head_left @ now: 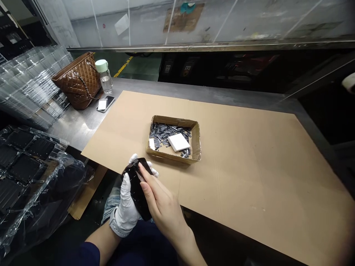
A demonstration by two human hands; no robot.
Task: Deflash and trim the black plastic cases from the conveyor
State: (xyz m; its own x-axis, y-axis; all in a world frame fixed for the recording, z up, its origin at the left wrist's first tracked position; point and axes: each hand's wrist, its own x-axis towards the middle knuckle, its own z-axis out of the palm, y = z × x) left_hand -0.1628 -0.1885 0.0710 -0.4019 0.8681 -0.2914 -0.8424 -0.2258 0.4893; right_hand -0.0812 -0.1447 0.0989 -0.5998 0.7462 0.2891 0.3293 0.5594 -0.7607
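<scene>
My left hand [127, 207], in a white glove with a pale watch strap at the wrist, is wrapped round a glossy black plastic part [138, 190] and holds it tilted near the cardboard's front edge. My bare right hand [166, 201] lies over the part, its index fingertip pressed on the upper end and the thumb close beside it. Whether something small is under those fingertips I cannot make out. Just beyond my hands stands a shallow cardboard box [196, 144] with many small dark strips [163, 132] and a white square block [178, 142] inside.
A cardboard sheet [249, 159] covers the metal table. At the back left are a brown quilted bag [79, 83], a water bottle [105, 77] and a phone [109, 101]. Stacked clear trays [33, 81] and plastic-wrapped black parts [26, 166] stand at the left.
</scene>
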